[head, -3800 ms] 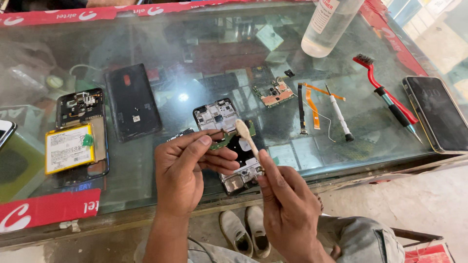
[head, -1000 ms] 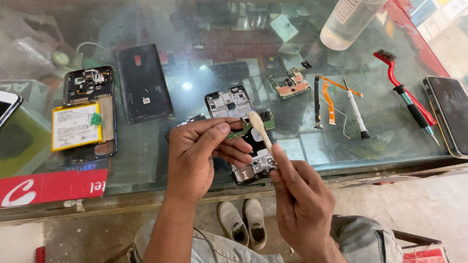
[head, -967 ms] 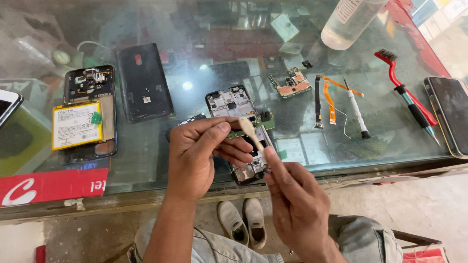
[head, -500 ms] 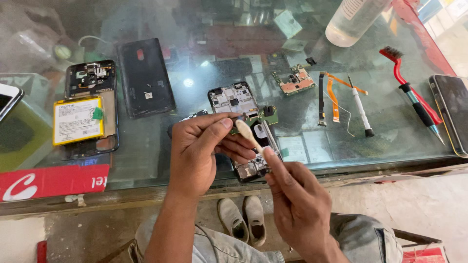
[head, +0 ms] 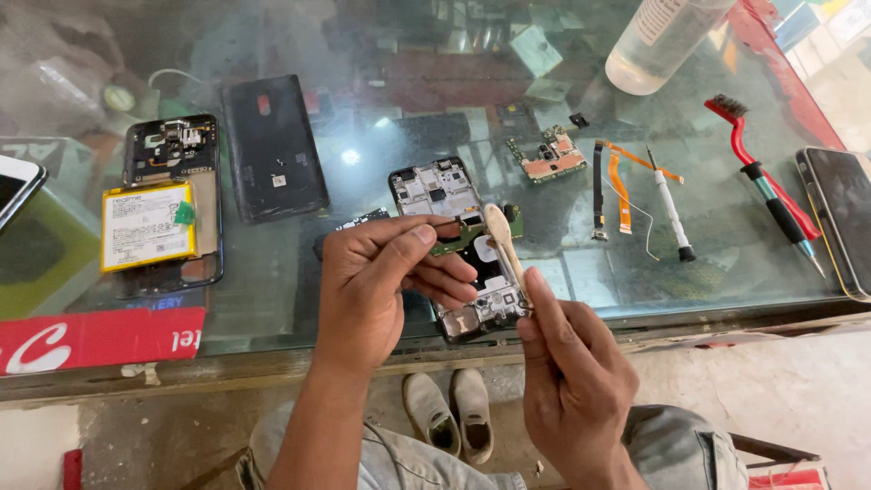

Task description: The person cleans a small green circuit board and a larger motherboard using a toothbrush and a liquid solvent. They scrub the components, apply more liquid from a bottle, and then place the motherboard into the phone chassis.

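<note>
My left hand (head: 381, 281) pinches a small green circuit board (head: 463, 238) between thumb and fingers, just above an opened phone frame (head: 454, 195) lying on the glass counter (head: 381, 136). In my right hand (head: 567, 372) is a pale flat pry stick (head: 502, 240), held upright, with its rounded tip against the green board. The lower end of the phone frame (head: 481, 313) shows between my two hands.
At left lies an opened phone with a yellow battery (head: 145, 225), beside it a black back cover (head: 272, 145). To the right lie a small board (head: 549, 159), orange flex cables (head: 621, 186), a white-handled screwdriver (head: 670, 207), a red brush (head: 758, 177), another phone (head: 839, 213) and a clear bottle (head: 658, 41).
The view has shifted a little; my hands stay over the phone frame. The stick's tip has moved slightly along the small green board.
</note>
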